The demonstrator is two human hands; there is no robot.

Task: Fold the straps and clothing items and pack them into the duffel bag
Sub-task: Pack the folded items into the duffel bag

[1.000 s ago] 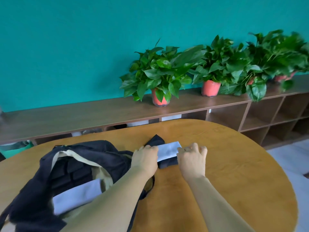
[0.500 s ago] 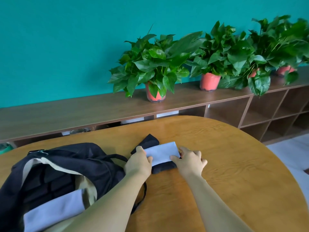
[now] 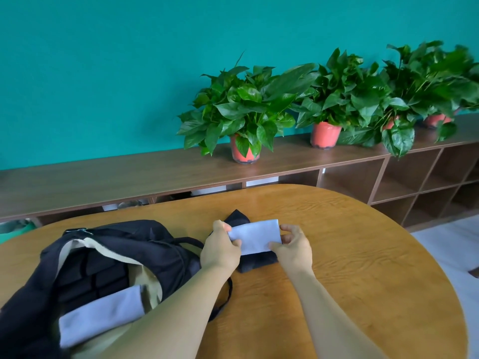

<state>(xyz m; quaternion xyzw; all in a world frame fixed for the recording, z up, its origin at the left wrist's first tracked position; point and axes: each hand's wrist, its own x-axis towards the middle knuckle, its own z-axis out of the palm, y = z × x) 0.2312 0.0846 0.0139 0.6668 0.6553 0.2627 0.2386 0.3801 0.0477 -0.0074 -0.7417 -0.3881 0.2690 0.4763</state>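
A small folded bundle, dark cloth (image 3: 255, 261) under a white folded piece (image 3: 258, 235), lies on the round wooden table (image 3: 350, 268). My left hand (image 3: 220, 250) pinches the white piece at its left end. My right hand (image 3: 294, 246) holds its right end, thumb under the lower corner and fingers curled at the upper one. To the left lies the black duffel bag (image 3: 145, 244), its mouth open, showing tan lining, dark folded items and a folded white cloth (image 3: 101, 314) inside. A bag strap (image 3: 225, 296) loops on the table under my left forearm.
A long low wooden shelf unit (image 3: 129, 177) runs along the teal wall behind the table. Several potted plants in red pots (image 3: 245, 151) stand on it. Open cubbies (image 3: 427, 182) are at the right, with pale floor (image 3: 451, 244) beyond the table's edge.
Both hands went from pressing down on the bundle to gripping the ends of the white piece, which now sits a little raised. The view shifted, showing more of the bag.
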